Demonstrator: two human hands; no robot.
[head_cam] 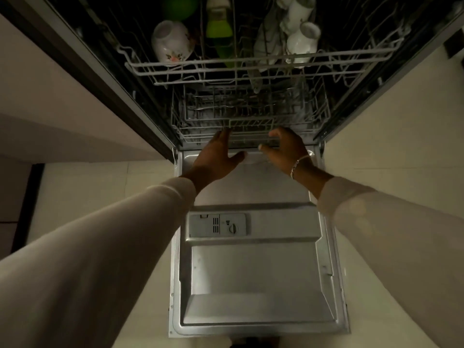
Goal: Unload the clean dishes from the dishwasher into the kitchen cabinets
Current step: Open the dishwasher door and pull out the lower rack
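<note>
Sleeves (113, 234) cropped — left hand (216, 156), right hand (286, 149) near dim rack (251, 123).

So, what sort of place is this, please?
Most likely a home kitchen. A dishwasher door lies folded down. The upper rack behind it holds a floral cup and a green bottle. Pale panels, probably cabinet fronts, stand beside the machine.

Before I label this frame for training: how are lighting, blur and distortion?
Head view: dim, the dishwasher interior nearly black. Head view: the round green item at the top edge is blurred, the left hand and right hand soft. Head view: wide-angle stretch flares the sleeves.
</note>
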